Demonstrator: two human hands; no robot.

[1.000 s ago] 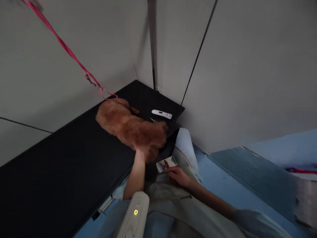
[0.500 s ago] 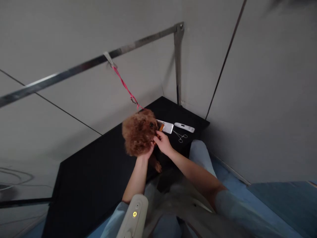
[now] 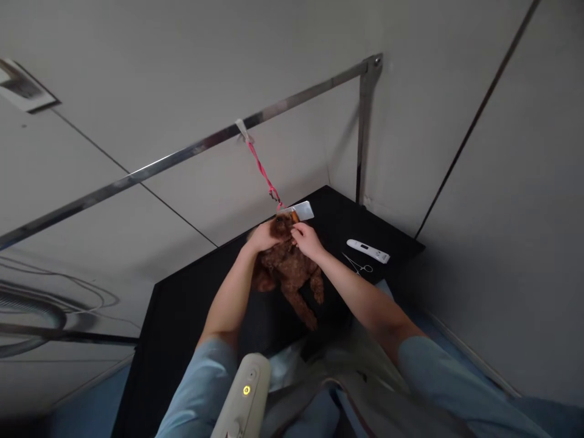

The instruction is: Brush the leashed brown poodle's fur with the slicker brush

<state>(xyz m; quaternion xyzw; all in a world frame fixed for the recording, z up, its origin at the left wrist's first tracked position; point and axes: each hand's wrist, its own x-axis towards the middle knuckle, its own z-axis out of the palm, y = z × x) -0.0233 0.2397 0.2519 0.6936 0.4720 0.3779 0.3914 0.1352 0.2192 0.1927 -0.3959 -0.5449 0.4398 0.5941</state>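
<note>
A curly brown dog (image 3: 292, 271) is on the black table (image 3: 201, 304), its head tipped up and its front legs stretched toward me. My left hand (image 3: 264, 236) is wrapped around the side of the dog's head. With fingers pinched together, my right hand (image 3: 306, 237) is at the dog's face; what they grip is too small to make out. Just beyond those fingertips an orange, slender object (image 3: 295, 216) shows in front of a silver-white tray (image 3: 305, 210). A pink leash (image 3: 262, 167) runs from near the dog up to the metal bar.
White clippers (image 3: 367, 250) and scissor-handled forceps (image 3: 357, 264) lie on the table to the right. A metal bar (image 3: 196, 148) on a post (image 3: 364, 134) spans above the table, near the wall. A pale device with a yellow light (image 3: 246, 389) is close below me. A hose (image 3: 36, 307) is at left.
The dog's head has been turned upward, exposing its chest and front legs. My left hand has moved from beneath its head to the side. The view has shifted left.
</note>
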